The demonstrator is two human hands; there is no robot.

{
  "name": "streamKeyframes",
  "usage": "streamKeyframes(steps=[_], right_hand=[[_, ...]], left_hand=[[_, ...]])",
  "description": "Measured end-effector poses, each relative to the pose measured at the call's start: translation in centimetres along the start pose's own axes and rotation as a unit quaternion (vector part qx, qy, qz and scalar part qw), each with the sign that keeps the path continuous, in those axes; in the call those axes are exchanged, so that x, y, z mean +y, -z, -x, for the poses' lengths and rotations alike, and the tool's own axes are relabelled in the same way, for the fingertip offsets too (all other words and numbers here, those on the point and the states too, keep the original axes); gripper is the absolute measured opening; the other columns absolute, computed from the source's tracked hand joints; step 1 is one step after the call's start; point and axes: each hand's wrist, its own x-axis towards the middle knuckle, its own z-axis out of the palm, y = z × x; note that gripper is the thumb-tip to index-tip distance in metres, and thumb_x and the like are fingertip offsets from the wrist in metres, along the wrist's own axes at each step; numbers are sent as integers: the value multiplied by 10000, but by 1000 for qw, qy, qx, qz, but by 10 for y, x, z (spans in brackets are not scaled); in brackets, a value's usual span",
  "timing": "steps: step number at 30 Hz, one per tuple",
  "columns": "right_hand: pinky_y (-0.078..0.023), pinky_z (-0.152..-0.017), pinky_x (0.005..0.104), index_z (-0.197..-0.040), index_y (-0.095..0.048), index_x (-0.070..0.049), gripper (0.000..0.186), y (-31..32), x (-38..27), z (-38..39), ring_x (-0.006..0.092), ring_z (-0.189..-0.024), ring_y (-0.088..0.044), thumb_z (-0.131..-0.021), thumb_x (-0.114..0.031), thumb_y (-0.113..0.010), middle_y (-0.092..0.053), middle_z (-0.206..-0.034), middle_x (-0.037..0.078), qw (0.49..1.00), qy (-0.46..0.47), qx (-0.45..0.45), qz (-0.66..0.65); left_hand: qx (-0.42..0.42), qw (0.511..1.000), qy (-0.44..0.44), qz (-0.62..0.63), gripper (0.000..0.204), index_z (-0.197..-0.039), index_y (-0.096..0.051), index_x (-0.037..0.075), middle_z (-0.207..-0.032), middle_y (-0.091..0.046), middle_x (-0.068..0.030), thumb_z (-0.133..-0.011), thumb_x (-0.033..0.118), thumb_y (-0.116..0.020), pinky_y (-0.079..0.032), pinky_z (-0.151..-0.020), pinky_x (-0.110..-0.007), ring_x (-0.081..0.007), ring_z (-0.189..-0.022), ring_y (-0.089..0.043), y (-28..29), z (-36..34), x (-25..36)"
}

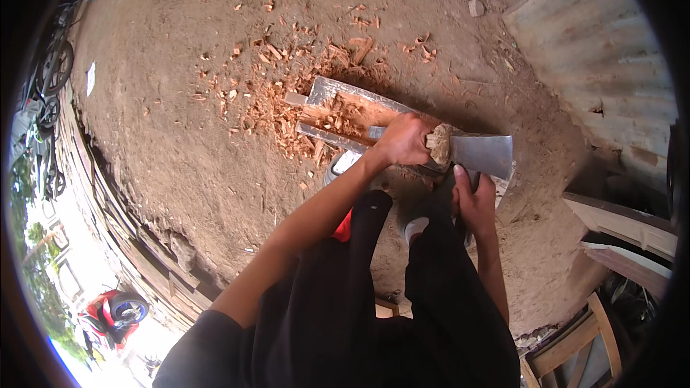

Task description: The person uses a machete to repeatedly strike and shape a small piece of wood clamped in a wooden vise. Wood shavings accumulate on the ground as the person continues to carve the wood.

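Observation:
My left hand (406,140) is closed around the head of an adze (483,155), a tool with a broad flat steel blade pointing right. A rough, pale wooden end pokes up beside my left knuckles. Lower down, my right hand (476,205) is wrapped around what looks like the tool's dark handle, its thumb pointing up toward the blade. Beneath the adze lies a hollowed wooden block (363,93) with grey outer sides and a reddish-brown cavity. Loose chips fill part of that hollow. My left forearm and the tool cover the block's middle.
Wood chips (277,118) are scattered over the dirt floor (165,100) around the block's far left end. Corrugated metal sheeting (596,65) stands at right, above wooden boards (625,223). A wooden frame (575,345) is at lower right. Motorcycles (115,316) stand along the left.

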Motion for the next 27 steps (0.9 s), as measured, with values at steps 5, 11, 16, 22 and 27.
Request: streamKeyframes(steps=[5,11,16,22,27], right_hand=[[-395,-420,270,-839,-494,-42,378,17,-12,-6,97,-438,-493,-1070,-320,-607,-513,-596,16,981,-41,37,-184],[-392,-414,278,-872,-538,-29,363,19,-10,-14,110,-433,-496,-1078,-324,-588,-504,-601,14,995,-53,-38,-69],[-400,-418,278,-878,-548,-29,345,4,-19,-6,100,-451,-504,-1076,-307,-595,-504,-586,13,970,-76,53,-226],[-400,-414,289,-758,-531,-38,401,2,-24,4,115,-436,-507,-1068,-280,-610,-506,-564,20,984,-60,18,-169],[-402,-427,282,-760,-495,-45,428,-7,-11,-2,103,-444,-487,-1089,-311,-563,-480,-569,14,999,4,19,-35]], left_hand=[[6,999,-33,6,213,-612,-637,-6,-642,-600,-283,-544,188,-691,-536,-672,-528,-494,-674,-629,-2,0,-5],[-6,999,-31,-18,228,-602,-630,-6,-633,-603,-275,-546,208,-686,-536,-668,-528,-485,-665,-635,-9,-2,-10],[1,999,-30,-25,213,-601,-629,2,-628,-604,-265,-543,200,-682,-539,-662,-521,-472,-661,-640,-8,-1,-5],[2,999,-31,-14,205,-614,-633,7,-641,-605,-270,-534,191,-675,-538,-651,-521,-471,-663,-642,2,5,-3],[-11,999,-36,13,214,-639,-641,2,-642,-599,-275,-536,187,-671,-533,-649,-522,-477,-669,-636,5,0,-1]])
